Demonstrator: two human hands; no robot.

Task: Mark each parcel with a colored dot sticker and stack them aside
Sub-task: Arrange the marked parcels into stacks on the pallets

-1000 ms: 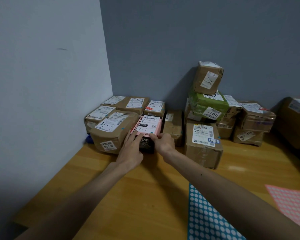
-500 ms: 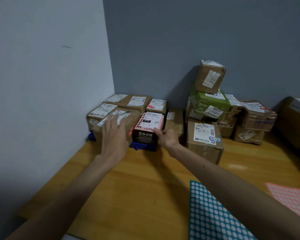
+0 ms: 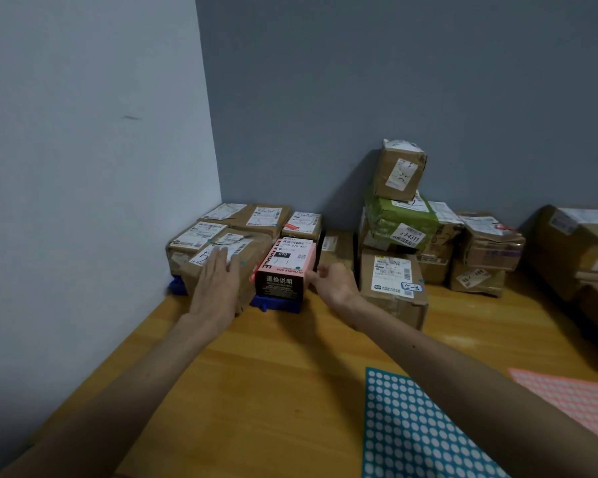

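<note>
A pink and black box (image 3: 285,267) with a white label and a small teal dot stands in the left group of brown parcels (image 3: 256,219) by the wall corner. My left hand (image 3: 218,281) lies flat, fingers straight, on the brown parcel (image 3: 252,250) just left of the box. Fingertips of my right hand (image 3: 335,284) touch the pink box's lower right side. A teal dot sticker sheet (image 3: 411,429) lies on the wooden table (image 3: 273,374) near me, partly under my right forearm. A pink sticker sheet (image 3: 573,401) lies at the right edge.
A second pile stands to the right: a brown box (image 3: 392,281) in front, a green parcel (image 3: 397,219) and a small brown parcel (image 3: 399,170) on top. A large carton (image 3: 580,250) sits far right. Something blue (image 3: 273,303) shows under the left group.
My left hand left the pink box and came to rest flat on the brown parcel beside it. The pink box now sits pushed in among the left group; my right hand stays at its side.
</note>
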